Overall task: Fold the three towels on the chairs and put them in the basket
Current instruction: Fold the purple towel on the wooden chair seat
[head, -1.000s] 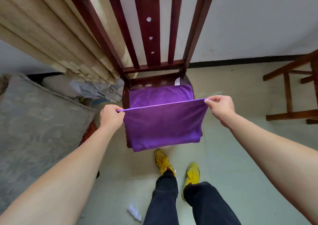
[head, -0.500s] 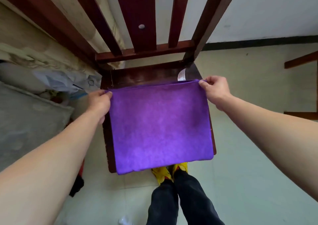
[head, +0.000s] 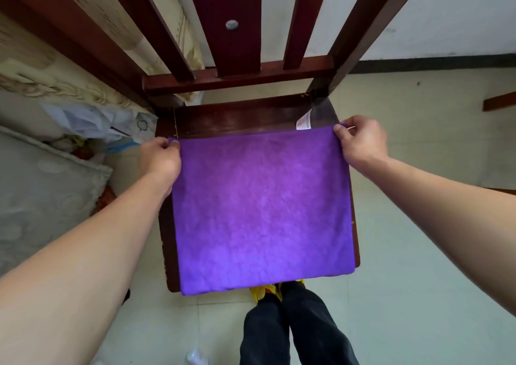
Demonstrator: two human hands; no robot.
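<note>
A purple towel (head: pixel 262 208) lies flat, folded in half, on the seat of a dark red wooden chair (head: pixel 237 118). Its near edge hangs slightly over the seat's front. My left hand (head: pixel 160 159) pinches the towel's far left corner. My right hand (head: pixel 360 141) pinches the far right corner, where a white label (head: pixel 304 120) sticks out. Both corners rest near the back of the seat. No basket or other towel is in view.
The chair's slatted back (head: pixel 234 23) rises close in front of me. A grey cushion (head: pixel 42 185) and crumpled plastic bags (head: pixel 95 124) lie on the floor at left. Part of another wooden chair (head: pixel 499 100) shows at the right edge. My legs stand by the seat's front.
My hands carried the lifted near edge of the towel over to the far edge, folding it in half onto the seat. My head has moved closer to the chair.
</note>
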